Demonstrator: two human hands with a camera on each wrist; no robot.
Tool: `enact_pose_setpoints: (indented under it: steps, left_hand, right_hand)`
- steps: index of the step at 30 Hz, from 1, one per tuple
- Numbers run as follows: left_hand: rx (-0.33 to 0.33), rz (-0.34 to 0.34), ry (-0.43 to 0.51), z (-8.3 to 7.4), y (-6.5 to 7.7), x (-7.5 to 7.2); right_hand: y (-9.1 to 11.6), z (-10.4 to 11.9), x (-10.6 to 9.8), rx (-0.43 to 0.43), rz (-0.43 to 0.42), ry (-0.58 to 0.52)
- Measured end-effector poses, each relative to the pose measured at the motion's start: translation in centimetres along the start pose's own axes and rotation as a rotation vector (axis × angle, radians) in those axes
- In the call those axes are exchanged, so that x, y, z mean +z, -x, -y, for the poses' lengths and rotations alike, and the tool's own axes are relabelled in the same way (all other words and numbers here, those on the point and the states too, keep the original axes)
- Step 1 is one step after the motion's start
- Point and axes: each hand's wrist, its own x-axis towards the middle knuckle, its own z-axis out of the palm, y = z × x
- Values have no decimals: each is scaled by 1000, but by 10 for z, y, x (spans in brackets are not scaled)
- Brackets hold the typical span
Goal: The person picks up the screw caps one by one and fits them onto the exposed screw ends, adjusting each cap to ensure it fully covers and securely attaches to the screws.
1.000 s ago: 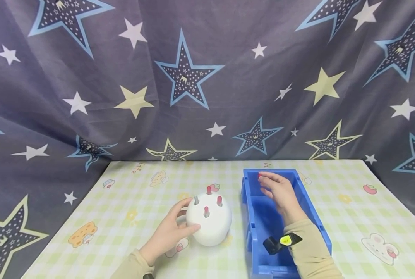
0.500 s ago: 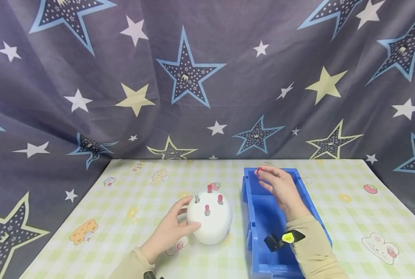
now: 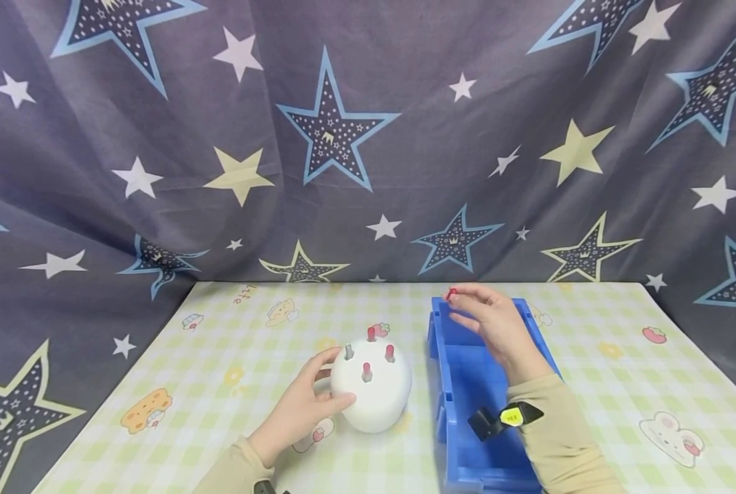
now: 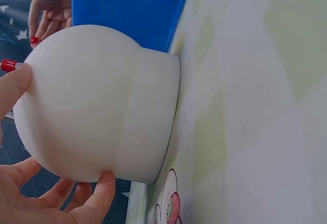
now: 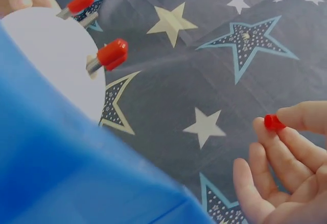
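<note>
A white rounded dome (image 3: 374, 408) stands on the table, with several metal pegs sticking up from its top. Three carry red caps (image 5: 112, 54); one peg (image 3: 349, 353) is bare metal. My left hand (image 3: 309, 405) holds the dome from its left side, thumb at the front and fingers behind. Over the far end of the blue bin (image 3: 447, 425) is my right hand (image 3: 498, 331), pinching a small hollow red cap (image 5: 273, 122) between thumb and fingertips. That cap is apart from the pegs.
The long blue bin stands right of the dome, a narrow gap between them. Its visible floor is bare blue; the right forearm hides part of it. A checked cloth (image 3: 220, 425) covers the table, and a dark star-patterned curtain (image 3: 318, 226) hangs behind.
My right hand has lifted and shifted slightly left, towards the bin's far left corner, with the red cap pinched in it. The left hand and the dome hold their place.
</note>
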Motion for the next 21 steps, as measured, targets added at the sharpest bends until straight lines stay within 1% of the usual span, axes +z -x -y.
enact_pose_setpoints:
  steps: [5, 11, 21]
  left_hand:
    - [-3, -13, -10, 0, 0, 1]
    - [1, -29, -10, 1, 0, 1]
    - [-1, -56, -8, 0, 1, 2]
  right_hand:
    - [1, 10, 5, -17, 40, 44]
    - [-3, 17, 13, -49, 86, 118]
    - [-15, 33, 28, -139, 163, 274]
